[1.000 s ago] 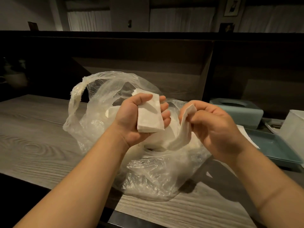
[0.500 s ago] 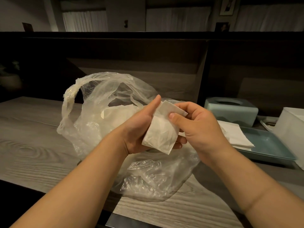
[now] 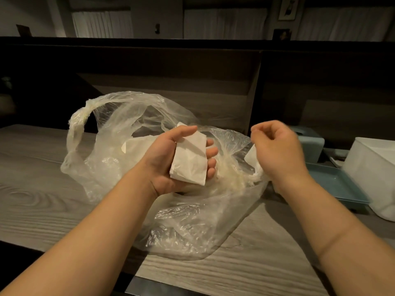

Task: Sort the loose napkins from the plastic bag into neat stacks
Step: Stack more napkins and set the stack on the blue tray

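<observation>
Sprawling across the frame's middle on the wood-grain table [image 3: 38, 184], the clear plastic bag [image 3: 119, 133] holds loose napkins. Centre, the left hand [image 3: 171, 159] grips a folded napkin stack [image 3: 190, 162]. Right of it, the right hand [image 3: 277, 150] hangs loosely curled, holding nothing, before a blue tray [image 3: 337, 184].

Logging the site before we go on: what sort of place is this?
Probably a restaurant or café counter. A tissue box and a blue tray stand on a wood-grain counter backed by dark partitions, and the left hand stacks napkins.
</observation>
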Available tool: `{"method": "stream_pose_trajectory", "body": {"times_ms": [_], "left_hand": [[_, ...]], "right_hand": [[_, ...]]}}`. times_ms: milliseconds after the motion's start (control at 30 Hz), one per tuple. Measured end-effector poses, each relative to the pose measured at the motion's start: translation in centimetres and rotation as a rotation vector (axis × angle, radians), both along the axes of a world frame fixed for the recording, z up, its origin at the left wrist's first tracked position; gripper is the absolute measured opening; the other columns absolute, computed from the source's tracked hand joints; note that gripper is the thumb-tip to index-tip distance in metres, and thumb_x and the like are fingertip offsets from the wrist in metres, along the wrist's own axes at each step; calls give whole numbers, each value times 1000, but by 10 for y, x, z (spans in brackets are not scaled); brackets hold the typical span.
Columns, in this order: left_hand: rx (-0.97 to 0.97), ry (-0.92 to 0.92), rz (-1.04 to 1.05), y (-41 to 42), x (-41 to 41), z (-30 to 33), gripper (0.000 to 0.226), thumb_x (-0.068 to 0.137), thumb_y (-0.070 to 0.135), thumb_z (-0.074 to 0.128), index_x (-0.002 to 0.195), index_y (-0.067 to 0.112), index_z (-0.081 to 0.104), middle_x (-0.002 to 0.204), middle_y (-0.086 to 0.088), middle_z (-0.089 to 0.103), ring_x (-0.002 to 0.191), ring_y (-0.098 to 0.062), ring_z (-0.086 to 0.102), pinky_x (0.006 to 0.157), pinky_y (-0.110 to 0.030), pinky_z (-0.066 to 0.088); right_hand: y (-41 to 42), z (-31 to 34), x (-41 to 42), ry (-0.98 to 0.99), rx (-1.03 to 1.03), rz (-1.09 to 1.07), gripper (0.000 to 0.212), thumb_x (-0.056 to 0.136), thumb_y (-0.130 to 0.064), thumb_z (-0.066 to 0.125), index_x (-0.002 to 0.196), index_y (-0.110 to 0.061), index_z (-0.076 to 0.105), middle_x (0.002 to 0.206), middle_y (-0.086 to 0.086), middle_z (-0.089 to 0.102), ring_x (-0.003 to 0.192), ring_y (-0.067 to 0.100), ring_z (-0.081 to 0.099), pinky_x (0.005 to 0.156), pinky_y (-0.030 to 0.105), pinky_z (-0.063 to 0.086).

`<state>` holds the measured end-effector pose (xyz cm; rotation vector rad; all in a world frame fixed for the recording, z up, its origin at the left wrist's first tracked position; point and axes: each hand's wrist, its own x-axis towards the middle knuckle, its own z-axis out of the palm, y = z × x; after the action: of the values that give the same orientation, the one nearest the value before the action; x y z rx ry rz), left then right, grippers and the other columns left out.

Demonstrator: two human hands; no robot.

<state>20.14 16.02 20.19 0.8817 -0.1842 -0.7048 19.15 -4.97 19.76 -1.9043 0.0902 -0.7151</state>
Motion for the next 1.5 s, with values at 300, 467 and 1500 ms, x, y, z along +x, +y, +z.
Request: {"method": "stream_pose_trajectory", "body": {"times_ms": [300, 467, 1500], "left_hand": [[-3, 44, 114, 0, 2, -2, 50, 80, 33, 64, 124, 8, 58, 95, -11, 62, 77, -22, 58, 78, -36, 49], [-6, 46, 109, -1, 1, 0, 49, 82, 34, 62, 123, 8, 57, 93, -10, 61, 75, -22, 58, 77, -36, 49], [56, 33, 149, -3, 0, -1, 45, 84, 33, 60, 121, 8, 61, 92, -10, 63, 74, -23, 58, 78, -36, 47]], "right_hand": [[6, -6, -5, 355, -868, -242, 35, 96, -64, 47, 101, -38, 71, 114, -6, 58, 120, 27, 34, 86, 45, 22], [10, 12, -18, 422, -971, -24, 41, 84, -77, 53, 101, -41, 66, 99, -15, 56, 114, 16, 48, 96, 46, 28], [-5, -20, 10, 279, -985, -71, 19, 99, -30, 58, 115, -26, 67, 121, 3, 58, 115, 26, 52, 97, 39, 44]]}}
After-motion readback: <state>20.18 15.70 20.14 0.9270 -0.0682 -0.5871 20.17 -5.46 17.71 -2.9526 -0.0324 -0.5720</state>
